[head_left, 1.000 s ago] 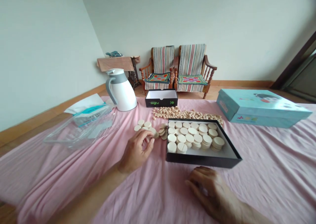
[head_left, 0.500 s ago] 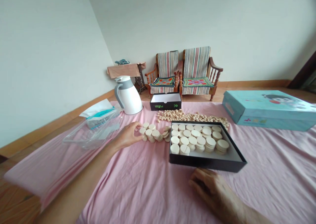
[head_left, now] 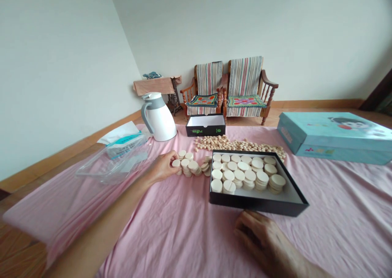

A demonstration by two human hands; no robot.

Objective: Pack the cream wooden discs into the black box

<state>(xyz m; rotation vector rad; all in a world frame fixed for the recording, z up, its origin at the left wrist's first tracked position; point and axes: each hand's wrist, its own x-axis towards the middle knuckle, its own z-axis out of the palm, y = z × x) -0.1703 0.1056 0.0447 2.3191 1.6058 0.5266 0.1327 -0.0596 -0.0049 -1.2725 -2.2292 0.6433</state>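
My left hand [head_left: 165, 167] closes its thumb and fingers on the leftmost stack of pale round wooden discs [head_left: 176, 163], at the end of a small group of stacks on the cloth. More wooden discs [head_left: 206, 165] lean in a loose heap between that group and a shallow black box [head_left: 259, 205]. The box has a white inside and holds several rows of stacked discs [head_left: 249, 175]. Just in front of its near wall, my right hand [head_left: 260, 233] rests on the cloth with its fingers curled in; nothing shows in it.
A pink cloth [head_left: 183, 229] covers the surface. Small wooden beads [head_left: 239, 144] lie behind the box, near a smaller black box [head_left: 206, 130]. A white-grey jug [head_left: 161, 120] and a clear plastic tray [head_left: 101, 163] stand left, a light-blue box [head_left: 337, 135] right. Two chairs [head_left: 245, 86] are beyond.
My left fingers have closed in on the leftmost disc stack, where they were apart before. My right hand stays by the box. The view has shifted slightly.
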